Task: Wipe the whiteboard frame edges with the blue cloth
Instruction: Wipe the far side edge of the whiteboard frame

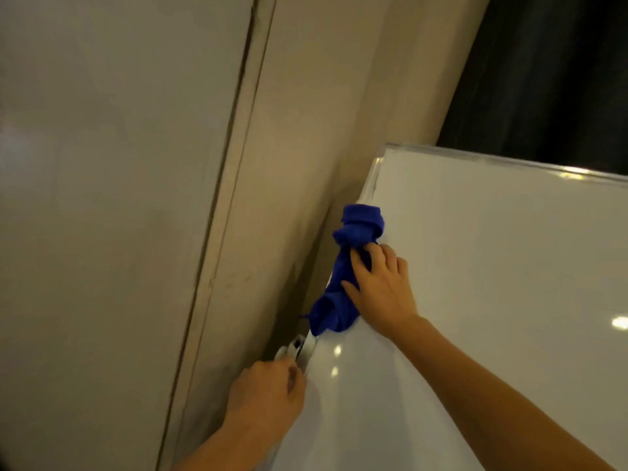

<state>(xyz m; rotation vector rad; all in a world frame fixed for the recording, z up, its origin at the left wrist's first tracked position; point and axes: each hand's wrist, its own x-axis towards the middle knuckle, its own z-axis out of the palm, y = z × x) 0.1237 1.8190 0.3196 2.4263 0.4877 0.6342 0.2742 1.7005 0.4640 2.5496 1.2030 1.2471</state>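
Along left frame edge (368,185): blue cloth (343,270) bunched lengthwise, right hand (380,287) apparently pressing.

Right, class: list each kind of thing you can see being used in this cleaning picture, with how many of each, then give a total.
Blue cloth: 1
Whiteboard: 1
Hands: 2, the right hand pressing the cloth on the board's left frame edge, the left hand gripping that edge lower down
Total: 4
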